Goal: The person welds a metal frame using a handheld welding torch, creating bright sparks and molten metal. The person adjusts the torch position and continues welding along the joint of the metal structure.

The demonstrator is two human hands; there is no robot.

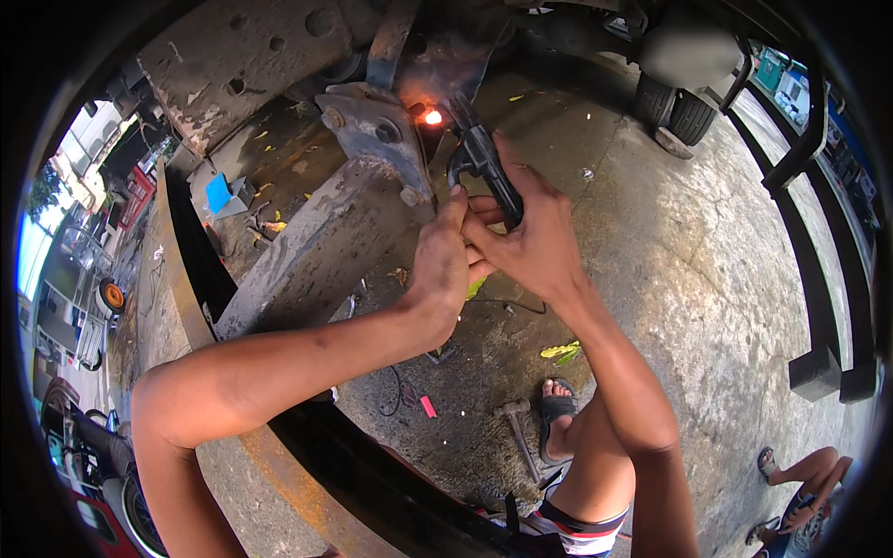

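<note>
My right hand is closed around the handle of a black welding electrode holder, its lever curving out on the left. My left hand meets it from the left, its thumb at the lever's lower end and its other fingers partly hidden behind my right hand. Just left of the holder's head, a small spot of metal glows orange-white, with reddish light around it. Beside the glow sits a worn steel bracket with bolts, joined to a thick grey metal beam running down to the left.
A rusty-edged frame rail passes under my left arm. A hammer lies by my sandalled foot. Farther off are a blue piece, dual tyres, black bars and another person's legs at lower right.
</note>
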